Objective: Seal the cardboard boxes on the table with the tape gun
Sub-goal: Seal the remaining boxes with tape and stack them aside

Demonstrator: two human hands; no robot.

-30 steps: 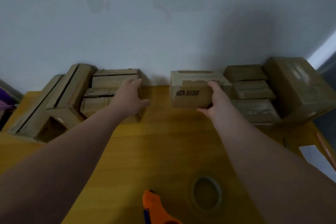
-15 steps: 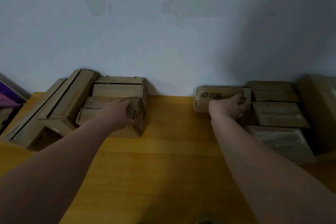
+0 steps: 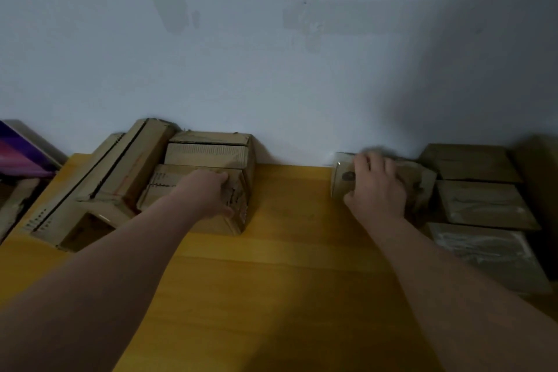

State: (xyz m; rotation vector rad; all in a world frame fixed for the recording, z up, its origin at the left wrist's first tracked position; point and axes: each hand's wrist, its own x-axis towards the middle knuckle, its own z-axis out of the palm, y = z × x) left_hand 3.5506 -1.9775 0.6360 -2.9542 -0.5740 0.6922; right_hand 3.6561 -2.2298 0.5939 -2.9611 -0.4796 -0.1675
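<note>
A head-worn view looked down along two bare forearms reaching across a yellow wooden surface (image 3: 287,251) to cardboard boxes lined up against a pale wall (image 3: 271,69). The light was dim.

The left hand (image 3: 211,193) lay on the left box (image 3: 169,190), the nearest in a cluster beside some long cartons (image 3: 120,166). Its grip was closed round the box's right end, with fingers bent over the top edge and the thumb low on the near side.

The right hand (image 3: 377,187) covered the small box (image 3: 422,187), fingers across its top and thumb on the near left corner, so that grip was clamped too. This box looked slightly blurred and tilted, and it touched a row of taped boxes (image 3: 483,205) on its right.

The tape gun was out of view, so no sealing could start yet.

Likely risks:
- The small box could slip from its one-handed top hold.
- It could scrape its neighbours and drag them out of line.
- The left box's worn end might buckle or open if pulled by that corner.
</note>
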